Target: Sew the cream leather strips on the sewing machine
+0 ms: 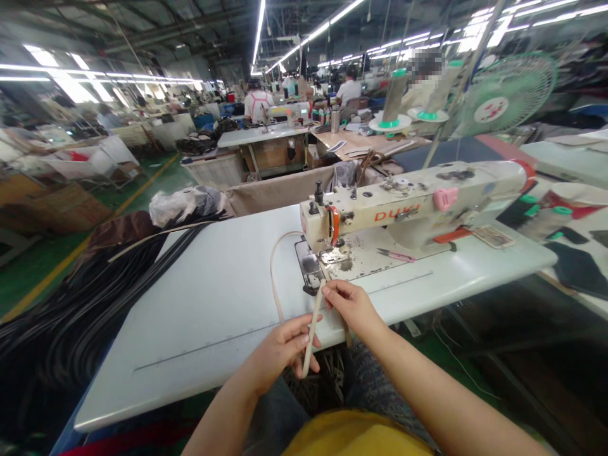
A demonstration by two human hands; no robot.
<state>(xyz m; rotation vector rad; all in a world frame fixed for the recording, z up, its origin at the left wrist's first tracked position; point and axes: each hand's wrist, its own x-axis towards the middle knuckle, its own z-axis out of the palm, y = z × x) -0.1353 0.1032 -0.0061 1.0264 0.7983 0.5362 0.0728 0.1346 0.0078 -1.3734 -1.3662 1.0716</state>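
Note:
A narrow beige strip (312, 335) runs between my two hands in front of the sewing machine (399, 202). My left hand (287, 345) grips its lower part, the thumb on top and the fingers behind. Close to the needle plate, my right hand (349, 301) pinches the strip's upper end between thumb and fingertips. A thin pale length of strip (274, 269) curves over the table on the left of the machine head and passes down to my left hand. Under the presser foot (327, 254) lies a bit of strip; its exact path there is hard to make out.
Small pink-handled snips (396, 255) lie on the machine bed. Many long black strips (95, 304) hang over the white table's (204, 310) left end, with a plastic bag (185, 204) behind. A green fan (508, 98) and thread cones (394, 101) stand behind the machine. Several people sit farther back.

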